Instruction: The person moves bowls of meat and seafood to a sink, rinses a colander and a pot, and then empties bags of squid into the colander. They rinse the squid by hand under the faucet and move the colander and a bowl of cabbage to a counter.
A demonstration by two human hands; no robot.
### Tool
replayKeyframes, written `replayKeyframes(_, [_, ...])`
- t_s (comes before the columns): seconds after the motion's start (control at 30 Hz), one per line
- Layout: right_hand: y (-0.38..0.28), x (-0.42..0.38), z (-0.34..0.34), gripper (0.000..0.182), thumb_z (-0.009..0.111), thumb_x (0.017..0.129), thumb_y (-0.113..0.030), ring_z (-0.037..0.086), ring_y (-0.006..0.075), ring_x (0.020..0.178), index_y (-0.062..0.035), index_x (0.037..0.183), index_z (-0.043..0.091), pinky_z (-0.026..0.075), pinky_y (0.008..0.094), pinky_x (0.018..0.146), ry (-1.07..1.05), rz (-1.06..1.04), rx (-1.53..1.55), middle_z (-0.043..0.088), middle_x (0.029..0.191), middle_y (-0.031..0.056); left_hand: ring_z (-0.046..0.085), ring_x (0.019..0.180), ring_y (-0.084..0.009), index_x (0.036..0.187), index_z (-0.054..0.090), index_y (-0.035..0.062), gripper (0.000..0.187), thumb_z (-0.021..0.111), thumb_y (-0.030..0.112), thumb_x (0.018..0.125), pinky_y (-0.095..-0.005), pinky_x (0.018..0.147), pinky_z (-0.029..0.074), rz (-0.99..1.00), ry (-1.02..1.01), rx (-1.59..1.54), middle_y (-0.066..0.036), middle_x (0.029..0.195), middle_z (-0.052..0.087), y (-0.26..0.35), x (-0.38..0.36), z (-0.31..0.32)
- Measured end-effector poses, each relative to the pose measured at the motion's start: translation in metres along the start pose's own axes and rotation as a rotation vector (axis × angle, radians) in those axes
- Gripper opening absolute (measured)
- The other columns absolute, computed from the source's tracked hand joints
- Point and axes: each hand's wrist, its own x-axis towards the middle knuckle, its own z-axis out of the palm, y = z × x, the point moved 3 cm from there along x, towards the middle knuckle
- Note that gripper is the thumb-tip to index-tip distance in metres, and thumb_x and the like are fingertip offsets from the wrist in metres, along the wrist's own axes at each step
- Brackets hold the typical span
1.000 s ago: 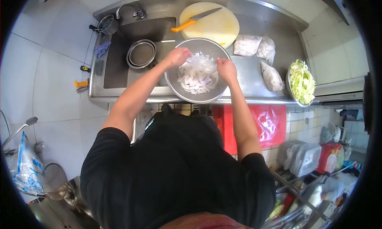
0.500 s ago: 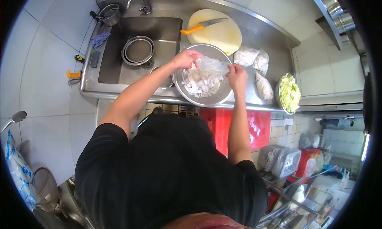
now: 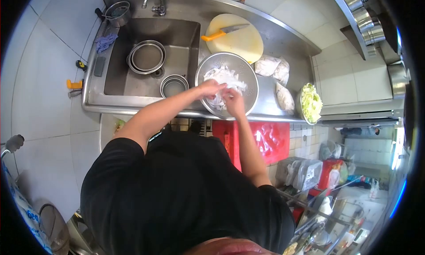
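Observation:
A perforated metal colander (image 3: 252, 89) stands at the counter's front edge, holding a heap of white strips (image 3: 226, 75) whose kind I cannot make out. Over the heap, my left hand (image 3: 211, 88) reaches in from the left with its fingers drawn together. Close beside it, my right hand (image 3: 233, 101) has curled fingers, and the fingertips of both hands nearly meet. Whatever they pinch is hidden; the clear bag seen earlier cannot be told apart from the strips here.
Behind the colander lies a round cutting board (image 3: 243, 42) with an orange-handled knife (image 3: 215, 35). Bagged white food (image 3: 267, 65) and a bowl of chopped cabbage (image 3: 311, 103) are to the right. The sink (image 3: 181, 47) at left holds metal bowls (image 3: 147, 58). Below is a red crate (image 3: 265, 142).
Both hands have come together and lower over the colander. Before, they held a clear plastic bag stretched between them above the strips. The view has shifted slightly.

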Motion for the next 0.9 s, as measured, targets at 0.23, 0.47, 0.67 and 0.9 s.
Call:
replayKeyframes(0.23, [-0.008, -0.016, 0.022, 0.018, 0.059, 0.079, 0.002, 0.063, 0.0332, 0.104, -0.0048, 0.094, 0.066, 0.049, 0.0392, 0.09, -0.019, -0.398, -0.086, 0.067, 0.11, 0.0171, 0.055, 0.06, -0.0151, 0.119, 0.051, -0.0011, 0.033, 0.061, 0.011, 0.09, -0.0281, 0.054, 0.048, 0.094, 0.134, -0.46, -0.009, 0.085, 0.062, -0.044, 0.05, 0.007])
replayKeyframes(0.47, [0.02, 0.015, -0.039, 0.032, 0.062, 0.083, -0.002, 0.065, 0.0239, 0.094, -0.0008, 0.114, 0.058, 0.051, 0.0336, 0.084, 0.264, 0.005, 0.267, 0.064, 0.114, 0.0158, 0.051, 0.067, -0.0139, 0.099, 0.061, 0.008, 0.015, 0.055, 0.021, 0.095, -0.0305, 0.059, 0.044, 0.033, -0.051, -0.791, -0.002, 0.08, 0.058, -0.018, 0.057, -0.021])
replayKeyframes(0.67, [0.055, 0.068, -0.023, 0.053, 0.071, 0.078, -0.007, 0.063, 0.0188, 0.089, 0.003, 0.126, 0.051, 0.05, 0.0287, 0.078, -0.069, 0.212, 0.66, 0.064, 0.108, 0.0161, 0.054, 0.074, -0.0139, 0.112, 0.059, 0.0126, 0.035, 0.052, 0.043, 0.097, -0.0297, 0.061, 0.047, -0.022, -0.122, -0.68, -0.003, 0.092, 0.06, 0.005, 0.049, -0.001])
replayKeyframes(0.9, [0.079, 0.105, -0.017, 0.046, 0.07, 0.075, -0.001, 0.064, 0.0154, 0.074, -0.0039, 0.12, 0.059, 0.052, 0.0296, 0.068, -0.014, -0.029, 0.435, 0.069, 0.09, 0.0089, 0.063, 0.088, -0.0155, 0.115, 0.061, 0.009, 0.035, 0.064, 0.035, 0.092, -0.029, 0.067, 0.052, -0.01, 0.185, -0.24, -0.005, 0.105, 0.066, 0.01, 0.045, -0.016])
